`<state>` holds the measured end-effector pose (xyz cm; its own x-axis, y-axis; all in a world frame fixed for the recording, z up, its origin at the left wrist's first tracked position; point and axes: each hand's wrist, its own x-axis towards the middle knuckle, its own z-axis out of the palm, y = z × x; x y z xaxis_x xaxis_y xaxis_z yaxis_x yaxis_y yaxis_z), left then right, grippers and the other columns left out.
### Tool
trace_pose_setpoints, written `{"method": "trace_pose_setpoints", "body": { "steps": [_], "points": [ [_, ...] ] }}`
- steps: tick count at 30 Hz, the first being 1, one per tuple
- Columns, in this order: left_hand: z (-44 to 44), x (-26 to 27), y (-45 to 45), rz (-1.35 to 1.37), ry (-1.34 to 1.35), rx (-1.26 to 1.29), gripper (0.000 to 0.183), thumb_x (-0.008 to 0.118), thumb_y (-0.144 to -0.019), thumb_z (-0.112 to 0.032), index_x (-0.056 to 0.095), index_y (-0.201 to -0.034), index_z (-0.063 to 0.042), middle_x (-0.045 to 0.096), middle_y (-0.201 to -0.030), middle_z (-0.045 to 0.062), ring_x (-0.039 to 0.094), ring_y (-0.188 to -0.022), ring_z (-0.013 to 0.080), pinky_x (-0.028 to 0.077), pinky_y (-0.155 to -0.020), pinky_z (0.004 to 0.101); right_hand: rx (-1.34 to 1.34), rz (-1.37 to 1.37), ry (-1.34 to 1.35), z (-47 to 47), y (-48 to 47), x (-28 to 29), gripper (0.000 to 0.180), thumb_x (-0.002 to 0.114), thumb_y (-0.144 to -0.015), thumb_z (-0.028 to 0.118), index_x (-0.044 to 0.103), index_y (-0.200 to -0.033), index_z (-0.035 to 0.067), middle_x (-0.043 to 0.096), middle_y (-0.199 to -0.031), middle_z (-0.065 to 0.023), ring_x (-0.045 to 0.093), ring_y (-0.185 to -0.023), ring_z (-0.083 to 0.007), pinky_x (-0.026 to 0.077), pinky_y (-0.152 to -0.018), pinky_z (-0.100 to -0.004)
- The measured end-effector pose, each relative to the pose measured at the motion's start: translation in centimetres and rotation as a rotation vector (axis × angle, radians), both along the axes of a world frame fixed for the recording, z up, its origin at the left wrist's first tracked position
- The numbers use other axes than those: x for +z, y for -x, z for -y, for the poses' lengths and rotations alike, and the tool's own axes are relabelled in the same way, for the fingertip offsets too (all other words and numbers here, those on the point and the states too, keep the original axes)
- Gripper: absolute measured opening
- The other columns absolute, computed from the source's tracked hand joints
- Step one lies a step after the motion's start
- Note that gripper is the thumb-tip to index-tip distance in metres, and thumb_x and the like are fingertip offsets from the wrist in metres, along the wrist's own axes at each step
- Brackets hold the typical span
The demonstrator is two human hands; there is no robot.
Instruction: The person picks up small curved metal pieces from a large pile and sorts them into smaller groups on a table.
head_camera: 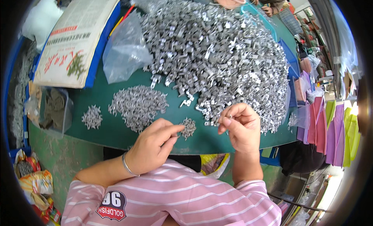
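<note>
My right hand [243,126] is raised over the front of the table, pinching a small metal piece [229,116] between thumb and fingertips. My left hand [154,143] rests lower, with its index fingertip at the edge of a small heap of curved metal pieces [188,128]. A gap shows between its index finger and thumb. Behind that hand lies a wider heap of similar curved pieces [138,106], and farther left a small heap of them [92,117]. A large mound of bent metal brackets [215,56] spreads behind my right hand, with some loose ones at its front.
A clear plastic bag [126,54] and a newspaper stack [75,39] lie left on the green table [116,138]. A clear plastic tub [68,115] stands at the left edge. Coloured plastic bins [317,124] line the right. Another person's hand [267,11] is at the far side.
</note>
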<state>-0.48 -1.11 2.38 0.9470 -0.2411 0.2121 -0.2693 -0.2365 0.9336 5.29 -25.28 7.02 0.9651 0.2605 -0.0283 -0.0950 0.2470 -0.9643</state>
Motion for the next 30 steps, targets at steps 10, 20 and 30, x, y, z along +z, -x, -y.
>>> {"method": "trace_pose_setpoints", "body": {
  "steps": [10,20,30],
  "points": [
    [-0.6,-1.0,-0.7,-0.056,0.069,-0.035,0.016,0.062,-0.093,0.002,0.072,-0.105,0.000,0.063,-0.092,0.009,0.059,-0.077,0.0167,0.048,-0.068,0.0274,0.053,0.005,-0.022,1.0,-5.7,3.4,0.008,0.063,-0.089,-0.007,0.061,-0.095,-0.003,0.070,-0.090,-0.0165,0.068,-0.067,-0.0180,0.061,-0.063,-0.0339],
    [-1.0,-1.8,0.5,0.046,0.040,-0.042,0.017,0.066,-0.087,0.006,0.070,-0.103,0.001,0.062,-0.094,0.012,0.063,-0.077,0.0218,0.052,-0.066,0.0304,0.124,0.651,0.977,-1.7,-3.6,-0.2,0.015,0.070,-0.082,-0.006,0.069,-0.095,0.002,0.066,-0.083,-0.0092,0.065,-0.070,-0.0188,0.050,-0.061,-0.0278],
    [-0.8,-2.2,0.8,0.169,0.043,0.026,0.021,0.068,-0.084,0.009,0.069,-0.104,0.001,0.062,-0.093,0.012,0.062,-0.076,0.0237,0.053,-0.066,0.0318,0.414,1.198,1.505,-6.0,-6.5,-2.4,0.007,0.066,-0.071,0.011,0.069,-0.075,0.007,0.061,-0.083,-0.0062,0.063,-0.084,-0.0247,0.050,-0.072,-0.0372]
  ]
}}
